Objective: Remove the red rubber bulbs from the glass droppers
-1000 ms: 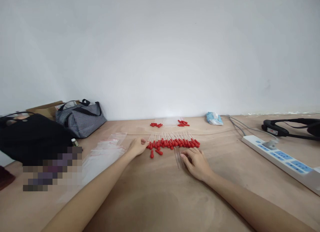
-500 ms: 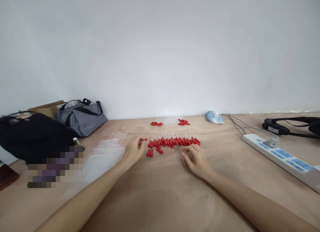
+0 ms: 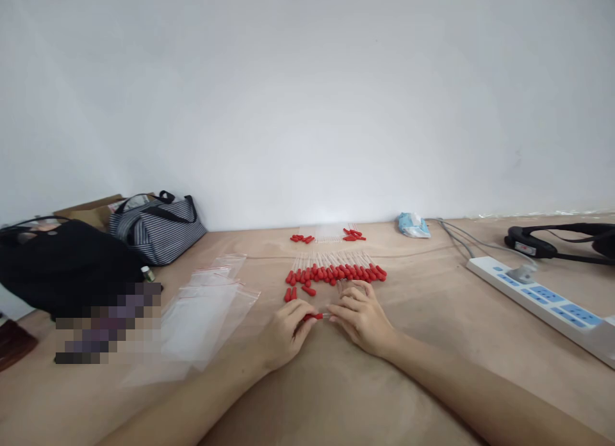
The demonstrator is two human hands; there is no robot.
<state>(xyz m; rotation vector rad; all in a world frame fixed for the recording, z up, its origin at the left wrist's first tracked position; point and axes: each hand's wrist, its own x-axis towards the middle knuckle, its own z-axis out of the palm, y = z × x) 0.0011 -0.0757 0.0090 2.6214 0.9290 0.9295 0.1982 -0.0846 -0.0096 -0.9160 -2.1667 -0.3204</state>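
My left hand (image 3: 287, 334) pinches a red rubber dropper bulb (image 3: 314, 316) by its closed end. The fingers of my right hand (image 3: 362, 321) are closed on a clear dropper tube (image 3: 326, 315), whose end meets the bulb's mouth; how deep it sits I cannot tell. Beyond my hands lies a row of droppers (image 3: 336, 272), red bulbs toward me and clear tubes toward the wall. Several loose red bulbs (image 3: 308, 291) lie just in front of that row. More clear tubes (image 3: 342, 286) are partly hidden behind my right hand.
Clear zip bags (image 3: 202, 318) are spread on the left, near a striped bag (image 3: 166, 225) and a black bag (image 3: 72, 260). Red bulbs (image 3: 302, 239) lie by tubes near the wall. A blue mask (image 3: 413, 225), power strip (image 3: 533, 292) and black headset (image 3: 562, 241) are on the right.
My left hand has come right and nearer with the red bulb. My right hand has moved slightly left, now holding a tube, and the two pieces meet between my hands.
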